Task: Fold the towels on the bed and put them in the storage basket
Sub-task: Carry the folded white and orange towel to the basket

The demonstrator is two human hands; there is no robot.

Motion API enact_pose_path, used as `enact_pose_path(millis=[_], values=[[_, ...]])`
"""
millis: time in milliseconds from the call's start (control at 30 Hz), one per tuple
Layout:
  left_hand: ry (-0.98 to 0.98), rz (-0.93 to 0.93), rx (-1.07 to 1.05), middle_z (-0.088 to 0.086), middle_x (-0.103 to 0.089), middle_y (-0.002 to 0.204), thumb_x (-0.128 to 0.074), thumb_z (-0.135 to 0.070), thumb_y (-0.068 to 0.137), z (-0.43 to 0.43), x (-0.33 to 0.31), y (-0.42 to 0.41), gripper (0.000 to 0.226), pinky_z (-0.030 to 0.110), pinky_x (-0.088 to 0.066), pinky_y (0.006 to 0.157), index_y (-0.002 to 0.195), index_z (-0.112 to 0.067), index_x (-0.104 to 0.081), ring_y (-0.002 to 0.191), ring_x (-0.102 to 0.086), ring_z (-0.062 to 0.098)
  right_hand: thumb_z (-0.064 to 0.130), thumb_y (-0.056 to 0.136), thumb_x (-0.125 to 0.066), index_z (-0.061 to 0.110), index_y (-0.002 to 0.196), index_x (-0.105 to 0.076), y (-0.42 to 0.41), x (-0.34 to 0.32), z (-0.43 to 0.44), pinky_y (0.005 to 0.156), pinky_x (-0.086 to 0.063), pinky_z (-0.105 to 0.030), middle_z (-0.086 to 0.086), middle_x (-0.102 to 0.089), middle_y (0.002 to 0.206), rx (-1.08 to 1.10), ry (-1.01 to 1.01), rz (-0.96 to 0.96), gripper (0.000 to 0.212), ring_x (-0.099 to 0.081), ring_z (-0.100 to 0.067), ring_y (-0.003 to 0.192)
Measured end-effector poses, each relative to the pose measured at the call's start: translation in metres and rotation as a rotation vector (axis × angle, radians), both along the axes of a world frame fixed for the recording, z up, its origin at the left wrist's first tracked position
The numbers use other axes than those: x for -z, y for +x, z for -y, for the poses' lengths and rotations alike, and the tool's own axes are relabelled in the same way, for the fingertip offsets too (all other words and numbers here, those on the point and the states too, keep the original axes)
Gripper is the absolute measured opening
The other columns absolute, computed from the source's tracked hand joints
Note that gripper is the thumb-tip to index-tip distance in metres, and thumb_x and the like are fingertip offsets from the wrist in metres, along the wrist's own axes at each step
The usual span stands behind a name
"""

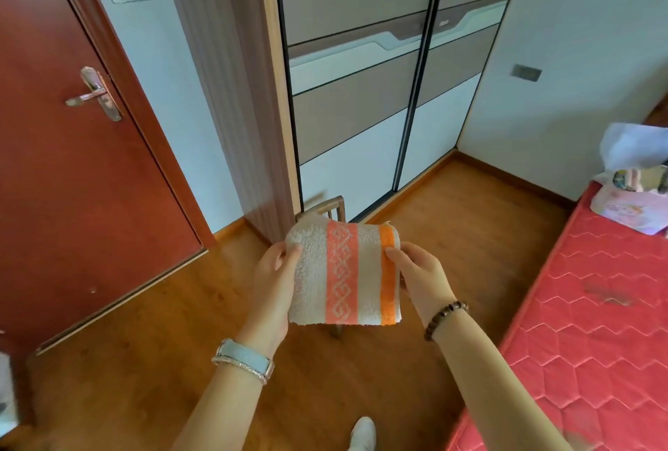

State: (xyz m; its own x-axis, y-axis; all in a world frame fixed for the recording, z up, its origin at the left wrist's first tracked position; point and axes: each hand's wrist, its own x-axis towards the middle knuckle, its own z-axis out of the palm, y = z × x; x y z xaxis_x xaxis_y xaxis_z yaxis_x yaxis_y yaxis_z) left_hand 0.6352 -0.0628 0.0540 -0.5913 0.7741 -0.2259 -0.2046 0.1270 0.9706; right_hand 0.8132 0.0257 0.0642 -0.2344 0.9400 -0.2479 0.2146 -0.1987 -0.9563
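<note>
- Hanging in the air between two hands, a folded towel (343, 277) shows cream terry with a patterned salmon band and a narrower orange stripe near its right edge. It faces the camera, above the wooden floor (144, 360) and left of the bed (596, 324).
- The left hand (274, 280) grips the towel's left edge, with the thumb on the front face and the other fingers hidden behind the cloth.
- The right hand (423, 277) pinches the right edge beside the orange stripe, with the thumb in front and the fingers curled behind.
- A pale-strapped watch (244, 360) sits on the left wrist, and a dark bead bracelet (444, 318) circles the right wrist.
- Behind the towel, and partly hidden by it, stands a small wooden chair (334, 210). Only its top rail and one leg show.
- At the right, the bed carries a red quilted mattress, and a tissue pack (632, 205) lies near its far end.
- Beyond stands a wardrobe (361, 89) with sliding doors, and at the left is a red door (72, 161) with a metal lever handle (94, 96).
- A white shoe (361, 432) shows at the bottom edge.
</note>
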Motion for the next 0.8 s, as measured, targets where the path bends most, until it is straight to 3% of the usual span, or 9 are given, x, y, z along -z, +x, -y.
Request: enact_pose_path(millis=[100, 200, 300, 367, 500, 600, 700, 800], values=[[-0.014, -0.026, 0.058, -0.004, -0.068, 0.115, -0.057, -0.039, 0.099, -0.046, -0.007, -0.005, 0.021, 0.043, -0.053, 0.096, 0.113, -0.026, -0.066, 0.11, -0.064, 0.015, 0.027, 0.097, -0.055, 0.024, 0.101, -0.067, 0.001, -0.003, -0.038, 0.075, -0.052, -0.027, 0.007, -0.07, 0.094, 0.049, 0.005, -0.044, 0.013, -0.066, -0.01, 0.088], [0.015, -0.036, 0.113, -0.003, -0.066, 0.116, -0.059, -0.038, 0.098, -0.096, -0.014, -0.006, 0.017, 0.045, -0.049, 0.101, 0.105, -0.025, -0.067, 0.115, -0.061, 0.017, 0.026, 0.097, -0.055, 0.029, 0.092, -0.065, 0.005, -0.01, -0.08, 0.07, -0.05, -0.023, 0.008, -0.069, 0.093, 0.103, 0.026, -0.074, 0.012, -0.065, -0.008, 0.087], [0.009, -0.059, 0.17, -0.002, -0.068, 0.118, -0.064, -0.058, 0.081, -0.146, -0.021, 0.002, 0.041, 0.052, -0.045, 0.105, 0.104, -0.025, -0.07, 0.118, -0.061, 0.019, 0.027, 0.098, -0.053, 0.026, 0.096, -0.065, 0.017, -0.017, -0.122, 0.069, -0.049, -0.023, 0.006, -0.07, 0.096, 0.141, 0.04, -0.079, 0.012, -0.065, -0.01, 0.089], [0.005, -0.075, 0.18, 0.0, -0.067, 0.118, -0.063, -0.057, 0.083, -0.176, -0.022, 0.009, 0.043, 0.051, -0.047, 0.103, 0.108, -0.023, -0.068, 0.117, -0.061, 0.021, 0.028, 0.098, -0.053, 0.026, 0.093, -0.065, 0.025, -0.021, -0.146, 0.071, -0.051, -0.025, 0.004, -0.07, 0.095, 0.161, 0.05, -0.069, 0.013, -0.066, -0.013, 0.09], [0.033, -0.12, 0.247, 0.008, -0.067, 0.111, -0.054, -0.039, 0.1, -0.241, -0.017, 0.032, 0.03, 0.037, -0.05, 0.083, 0.105, -0.011, -0.065, 0.108, -0.064, 0.024, 0.029, 0.098, -0.054, 0.023, 0.102, -0.065, 0.053, -0.023, -0.195, 0.079, -0.053, -0.028, 0.005, -0.069, 0.098, 0.239, 0.054, -0.066, 0.014, -0.065, -0.012, 0.093], [0.026, -0.126, 0.313, 0.006, -0.067, 0.114, -0.054, -0.039, 0.099, -0.283, -0.014, 0.055, 0.028, 0.04, -0.053, 0.084, 0.111, -0.016, -0.066, 0.109, -0.063, 0.023, 0.029, 0.098, -0.054, 0.017, 0.111, -0.066, 0.081, -0.021, -0.219, 0.076, -0.053, -0.025, 0.004, -0.069, 0.1, 0.31, 0.055, -0.072, 0.021, -0.066, -0.013, 0.095], [0.01, -0.134, 0.379, 0.0, -0.066, 0.113, -0.055, -0.042, 0.098, -0.317, -0.013, 0.08, 0.02, 0.049, -0.054, 0.092, 0.103, -0.027, -0.067, 0.111, -0.061, 0.021, 0.028, 0.098, -0.053, 0.014, 0.115, -0.065, 0.108, -0.02, -0.236, 0.085, -0.056, -0.032, 0.0, -0.07, 0.105, 0.373, 0.049, -0.069, 0.026, -0.067, -0.015, 0.098], [0.025, -0.105, 0.507, -0.002, -0.065, 0.111, -0.054, -0.04, 0.099, -0.351, -0.013, 0.112, 0.018, 0.039, -0.054, 0.089, 0.103, -0.026, -0.066, 0.111, -0.06, 0.017, 0.027, 0.097, -0.055, 0.014, 0.112, -0.067, 0.14, -0.017, -0.254, 0.087, -0.056, -0.034, -0.001, -0.072, 0.102, 0.477, 0.053, -0.083, 0.023, -0.069, -0.016, 0.096]])
